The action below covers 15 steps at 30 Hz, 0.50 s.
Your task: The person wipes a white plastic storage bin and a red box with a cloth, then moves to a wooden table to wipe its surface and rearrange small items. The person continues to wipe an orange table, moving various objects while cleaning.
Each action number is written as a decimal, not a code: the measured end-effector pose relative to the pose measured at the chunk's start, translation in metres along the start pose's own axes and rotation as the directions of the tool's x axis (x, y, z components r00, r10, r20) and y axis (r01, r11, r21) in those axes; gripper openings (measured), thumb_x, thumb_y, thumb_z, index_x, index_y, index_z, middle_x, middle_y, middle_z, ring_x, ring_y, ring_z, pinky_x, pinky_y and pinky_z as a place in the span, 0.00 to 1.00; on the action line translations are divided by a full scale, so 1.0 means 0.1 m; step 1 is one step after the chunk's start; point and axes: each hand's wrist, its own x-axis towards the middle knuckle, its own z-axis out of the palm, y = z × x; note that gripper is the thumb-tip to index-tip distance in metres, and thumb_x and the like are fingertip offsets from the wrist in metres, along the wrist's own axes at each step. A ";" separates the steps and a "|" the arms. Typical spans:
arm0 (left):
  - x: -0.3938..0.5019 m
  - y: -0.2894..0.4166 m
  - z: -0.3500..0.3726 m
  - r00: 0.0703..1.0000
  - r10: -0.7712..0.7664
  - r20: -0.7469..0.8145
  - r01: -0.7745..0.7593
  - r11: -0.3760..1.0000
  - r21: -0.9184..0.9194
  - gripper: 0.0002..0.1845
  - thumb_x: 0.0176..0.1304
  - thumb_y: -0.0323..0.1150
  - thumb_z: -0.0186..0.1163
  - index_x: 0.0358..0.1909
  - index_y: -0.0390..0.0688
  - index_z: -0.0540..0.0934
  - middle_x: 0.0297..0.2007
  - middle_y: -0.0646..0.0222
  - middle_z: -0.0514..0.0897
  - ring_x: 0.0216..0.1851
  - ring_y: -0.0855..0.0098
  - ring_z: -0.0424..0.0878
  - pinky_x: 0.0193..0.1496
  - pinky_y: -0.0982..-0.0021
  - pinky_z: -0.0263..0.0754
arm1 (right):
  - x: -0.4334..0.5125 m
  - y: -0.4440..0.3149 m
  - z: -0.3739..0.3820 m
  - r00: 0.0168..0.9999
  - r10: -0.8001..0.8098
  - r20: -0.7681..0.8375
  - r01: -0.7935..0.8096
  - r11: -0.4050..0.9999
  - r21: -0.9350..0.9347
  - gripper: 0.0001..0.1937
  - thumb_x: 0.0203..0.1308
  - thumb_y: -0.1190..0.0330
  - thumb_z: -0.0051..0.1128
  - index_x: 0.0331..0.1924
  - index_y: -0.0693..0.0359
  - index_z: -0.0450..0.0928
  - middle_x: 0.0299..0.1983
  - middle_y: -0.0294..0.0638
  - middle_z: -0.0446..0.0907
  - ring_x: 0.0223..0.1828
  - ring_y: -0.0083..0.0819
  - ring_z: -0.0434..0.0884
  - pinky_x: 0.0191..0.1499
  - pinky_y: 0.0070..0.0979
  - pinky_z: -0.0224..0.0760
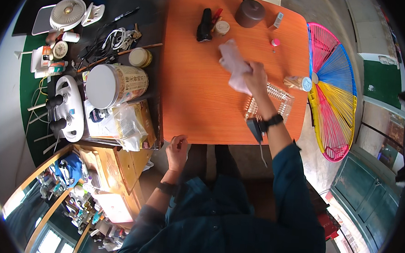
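My right hand (pixel 256 77) is closed on a pale pink cloth (pixel 237 67), which lies against the orange wood-grain tabletop (pixel 197 102). Below that forearm sit a clear ridged plastic tray (pixel 286 105) and a black power adapter (pixel 254 130) with a cable over the table's edge. My left hand (pixel 177 152) rests at the near left edge of the table, fingers curled and apart from the thumb, with nothing seen in it. Beyond the cloth stand a round lidded container (pixel 222 28), a black handheld device (pixel 205 26) and a dark lidded pot (pixel 250 13).
Right on the tabletop are a jar of toothpicks (pixel 296 83), a pink-capped item (pixel 275 42) and a small grey box (pixel 277 20). A dark side table at left holds a large plastic jar (pixel 117 86), cables and a clip fan (pixel 68 13). A colourful corded chair (pixel 331 88) stands right.
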 end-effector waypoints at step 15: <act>-0.33 -0.31 -0.25 0.992 -0.062 -0.112 0.052 0.994 -0.097 0.04 0.61 0.25 0.62 0.38 0.39 0.82 0.28 0.65 0.80 0.23 0.73 0.75 0.30 0.73 0.71 | -1.83 -0.21 0.84 0.631 -0.685 0.364 0.690 0.710 0.141 0.18 0.35 0.71 0.65 0.37 0.47 0.85 0.56 0.44 0.74 0.62 0.57 0.65 0.55 0.53 0.61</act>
